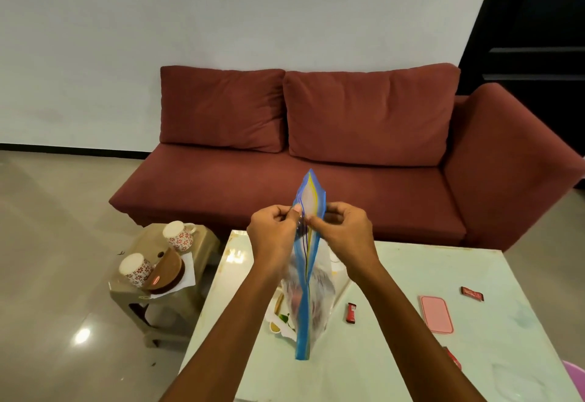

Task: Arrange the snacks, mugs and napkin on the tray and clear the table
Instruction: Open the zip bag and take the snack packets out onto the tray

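Observation:
I hold a clear zip bag [308,278] with a blue and yellow seal upright over the pale green table [395,354]. My left hand [273,237] and my right hand [343,230] pinch the two sides of its mouth, which gapes slightly. Small red snack bars lie on the table: one [351,313] beside the bag, one [472,293] at the far right, one [452,358] partly behind my right forearm. Two white mugs with red flowers [179,235] [136,269] stand on a stool [164,291] to the left, beside a brown round holder [167,272] on a white napkin [189,270].
A pink flat lid [437,313] lies on the table's right half. A white item with a printed pattern [278,322] peeks out behind the bag. A red sofa [316,161] stands beyond the table. Something pink [574,373] shows at the bottom right corner.

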